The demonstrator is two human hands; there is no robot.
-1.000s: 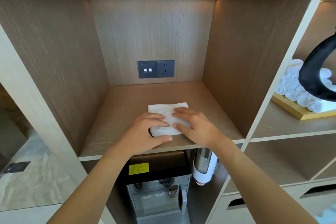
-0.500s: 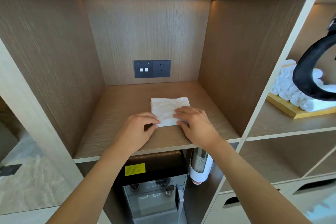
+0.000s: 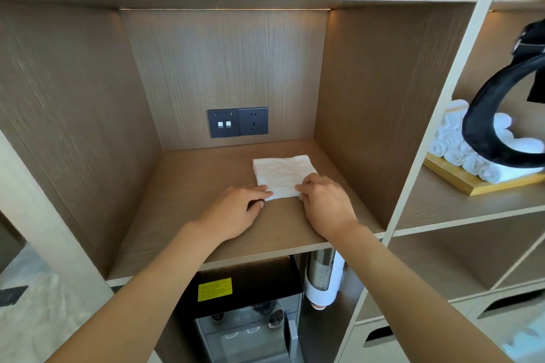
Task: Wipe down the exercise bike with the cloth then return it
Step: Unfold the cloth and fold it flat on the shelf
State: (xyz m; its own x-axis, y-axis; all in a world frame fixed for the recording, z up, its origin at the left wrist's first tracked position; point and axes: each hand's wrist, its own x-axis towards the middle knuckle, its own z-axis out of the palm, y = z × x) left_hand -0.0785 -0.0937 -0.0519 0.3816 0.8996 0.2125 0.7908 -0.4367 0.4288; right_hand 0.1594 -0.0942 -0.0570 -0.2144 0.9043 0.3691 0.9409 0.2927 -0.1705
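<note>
A white folded cloth [image 3: 282,177] lies flat on the wooden shelf [image 3: 206,186] of an open cubby, right of the middle. My left hand [image 3: 236,212] sits at the cloth's near-left corner, with index fingertip and thumb pinching that corner. My right hand [image 3: 324,203] is at the near-right corner, its fingers curled and pinching the cloth's edge. Both forearms reach in from below. The exercise bike is not in view.
A dark socket and switch plate [image 3: 237,122] is on the cubby's back wall. In the cubby to the right stand rolled white towels [image 3: 460,153] on a wooden tray and a black strap [image 3: 483,103]. Below are a water dispenser [image 3: 244,312] and a cup holder [image 3: 321,280].
Both hands have slid back from on top of the cloth to its near corners. The cloth now lies flatter and more of it shows.
</note>
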